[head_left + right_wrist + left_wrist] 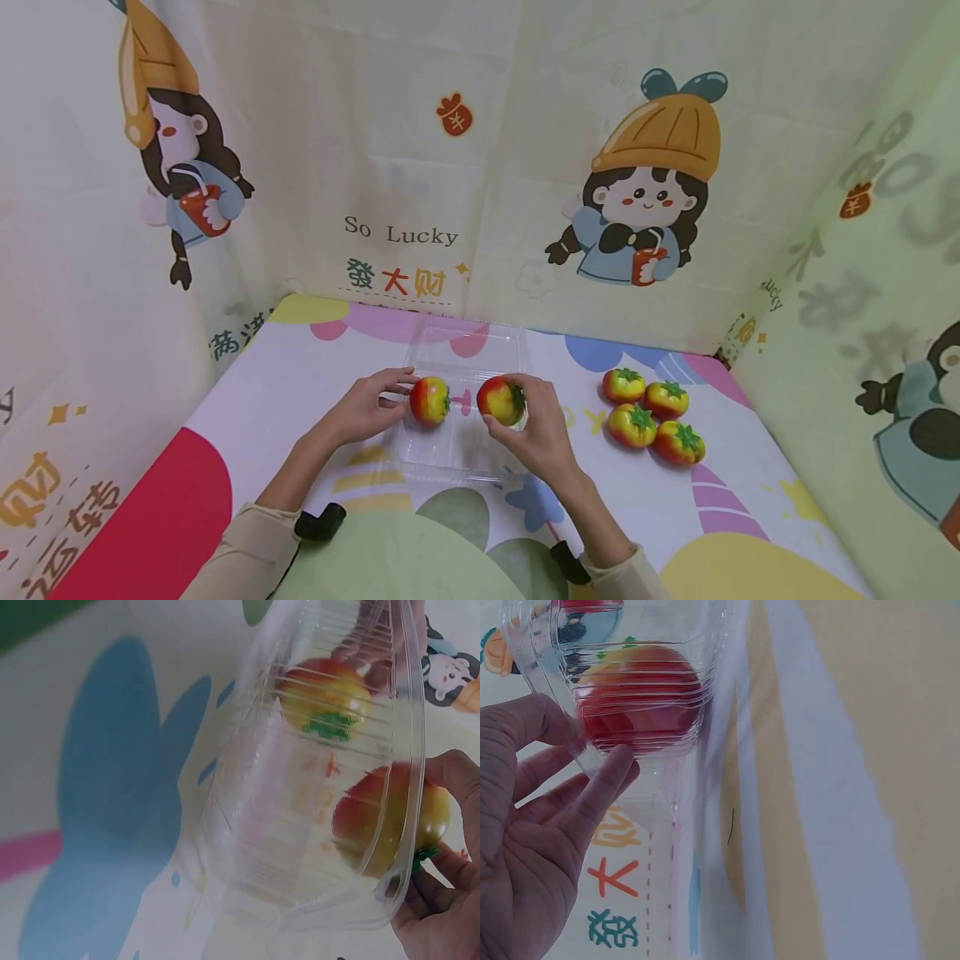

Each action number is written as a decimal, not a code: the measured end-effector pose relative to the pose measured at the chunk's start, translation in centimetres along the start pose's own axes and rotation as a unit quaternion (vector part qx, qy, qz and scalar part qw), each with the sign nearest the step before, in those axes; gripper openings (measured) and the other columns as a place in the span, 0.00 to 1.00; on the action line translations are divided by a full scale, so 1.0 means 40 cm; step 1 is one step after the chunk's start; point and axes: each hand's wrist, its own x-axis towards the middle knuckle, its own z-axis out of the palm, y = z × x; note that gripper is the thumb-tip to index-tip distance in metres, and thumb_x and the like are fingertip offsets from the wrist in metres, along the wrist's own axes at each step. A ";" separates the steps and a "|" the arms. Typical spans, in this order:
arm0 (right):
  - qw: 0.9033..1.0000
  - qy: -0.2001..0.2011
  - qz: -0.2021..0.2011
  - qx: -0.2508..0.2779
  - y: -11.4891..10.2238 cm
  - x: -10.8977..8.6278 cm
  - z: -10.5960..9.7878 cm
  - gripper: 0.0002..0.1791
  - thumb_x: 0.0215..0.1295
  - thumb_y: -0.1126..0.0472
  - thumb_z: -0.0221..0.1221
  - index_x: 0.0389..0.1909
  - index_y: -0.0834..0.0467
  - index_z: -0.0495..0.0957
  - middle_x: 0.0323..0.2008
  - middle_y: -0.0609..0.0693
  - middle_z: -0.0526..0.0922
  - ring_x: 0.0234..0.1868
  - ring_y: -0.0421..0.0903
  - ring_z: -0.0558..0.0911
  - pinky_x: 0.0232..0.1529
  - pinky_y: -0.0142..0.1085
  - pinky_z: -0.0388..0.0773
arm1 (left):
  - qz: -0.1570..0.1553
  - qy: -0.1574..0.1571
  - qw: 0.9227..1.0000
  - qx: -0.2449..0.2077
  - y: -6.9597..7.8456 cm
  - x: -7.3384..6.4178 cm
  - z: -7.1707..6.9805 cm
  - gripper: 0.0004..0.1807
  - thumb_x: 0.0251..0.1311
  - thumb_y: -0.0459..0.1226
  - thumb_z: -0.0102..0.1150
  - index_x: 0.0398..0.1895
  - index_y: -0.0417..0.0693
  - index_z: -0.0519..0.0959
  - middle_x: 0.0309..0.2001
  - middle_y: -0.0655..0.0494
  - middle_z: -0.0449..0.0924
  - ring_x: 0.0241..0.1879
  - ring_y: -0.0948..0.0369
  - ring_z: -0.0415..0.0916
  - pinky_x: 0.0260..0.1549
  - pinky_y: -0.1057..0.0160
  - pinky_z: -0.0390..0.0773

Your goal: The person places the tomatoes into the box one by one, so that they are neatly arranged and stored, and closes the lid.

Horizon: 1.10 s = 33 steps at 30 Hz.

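Note:
A clear plastic box lies on the table with its lid folded open behind. One red-and-yellow tomato with a green leafy top sits in its left part. My left hand holds the box's left edge, fingers against the ribbed wall beside that tomato. Between thumb and fingers, my right hand grips a second tomato at the box's right side. Its green top points right, towards the palm. In the right wrist view, this tomato shows partly above the clear rim.
Several more tomatoes stand grouped on the table to the right of the box. Black wrist-camera mounts sit at both sleeves. Printed cloth hangs behind the table and on both sides.

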 end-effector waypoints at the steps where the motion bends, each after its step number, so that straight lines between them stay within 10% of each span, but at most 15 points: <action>1: 1.000 -0.003 -0.001 0.002 -0.001 0.000 0.002 0.35 0.51 0.59 0.77 0.60 0.58 0.76 0.56 0.52 0.81 0.57 0.51 0.75 0.54 0.49 0.84 | 0.001 0.000 1.000 0.000 0.000 0.000 0.000 0.24 0.64 0.30 0.60 0.65 0.40 0.77 0.71 0.40 0.70 0.57 0.46 0.81 0.52 0.53 0.85; 33: 0.995 -0.089 0.013 0.053 -0.053 -0.020 0.075 0.34 0.54 0.54 0.75 0.63 0.54 0.75 0.58 0.48 0.78 0.59 0.47 0.74 0.57 0.46 0.82 | 0.015 0.007 1.000 0.002 -0.005 0.000 -0.001 0.24 0.63 0.29 0.61 0.64 0.39 0.78 0.70 0.38 0.71 0.56 0.46 0.81 0.51 0.53 0.85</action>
